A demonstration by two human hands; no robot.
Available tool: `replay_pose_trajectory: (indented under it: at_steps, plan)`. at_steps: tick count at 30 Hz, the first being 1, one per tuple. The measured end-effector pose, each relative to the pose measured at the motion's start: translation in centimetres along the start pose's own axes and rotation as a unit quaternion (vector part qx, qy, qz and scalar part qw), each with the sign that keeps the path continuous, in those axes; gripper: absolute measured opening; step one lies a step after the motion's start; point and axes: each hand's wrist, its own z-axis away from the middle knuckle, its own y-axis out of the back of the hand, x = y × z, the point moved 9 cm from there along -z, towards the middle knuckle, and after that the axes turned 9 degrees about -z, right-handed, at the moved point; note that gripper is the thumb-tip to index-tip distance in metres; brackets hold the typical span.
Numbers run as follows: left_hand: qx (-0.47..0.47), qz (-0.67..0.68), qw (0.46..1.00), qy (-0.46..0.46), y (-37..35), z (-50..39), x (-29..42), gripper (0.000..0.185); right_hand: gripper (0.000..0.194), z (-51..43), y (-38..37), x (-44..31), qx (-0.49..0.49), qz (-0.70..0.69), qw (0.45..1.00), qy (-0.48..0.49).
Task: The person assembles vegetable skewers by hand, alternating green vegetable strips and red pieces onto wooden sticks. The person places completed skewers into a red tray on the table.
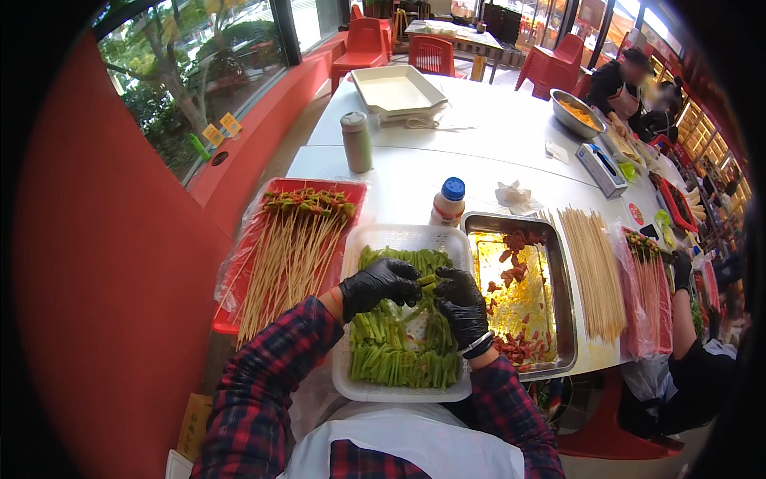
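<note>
Both my hands, in black gloves, are raised over a white plastic basket [343,365] of cut green vegetable stems [401,366]. Between the fingertips of my left hand [383,284] and my right hand [462,304] are short green stem pieces [426,280], pinched from both sides. The fingers hide part of them, and I cannot tell whether a skewer is among them. Right of the basket, a steel tray [565,335] holds red meat pieces [516,274] in yellow-orange oil. At left, a red tray [354,194] lined with clear plastic carries loaded skewers [299,239], green and red pieces at their far ends.
Bare wooden skewers [592,275] lie right of the steel tray. Behind the basket stand a blue-capped bottle [450,200] and a pale green tumbler [356,143]. White trays [398,90] sit farther back. A co-worker's gloved hand [681,269] is at far right, near another red tray [649,299].
</note>
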Motion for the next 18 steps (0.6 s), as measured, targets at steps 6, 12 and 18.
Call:
replay_pose_trajectory:
  at_steps: [6, 12, 18]
  plan:
    - [-0.056, -0.002, 0.998, 0.033, -1.6, 0.5, -0.7, 0.017, 0.016, 0.3, -0.7, 0.9, 0.002, 0.019, 0.996, -0.082]
    - [-0.053, 0.122, 0.990, -0.046, -2.0, 1.6, 1.3, 0.027, 0.008, 0.2, 0.3, 0.5, 0.008, -0.064, 0.995, -0.072]
    - [0.037, 0.069, 0.990, -0.115, -3.1, 1.5, 1.7, 0.033, 0.009, 0.1, 0.7, 0.8, 0.044, -0.016, 0.997, -0.056]
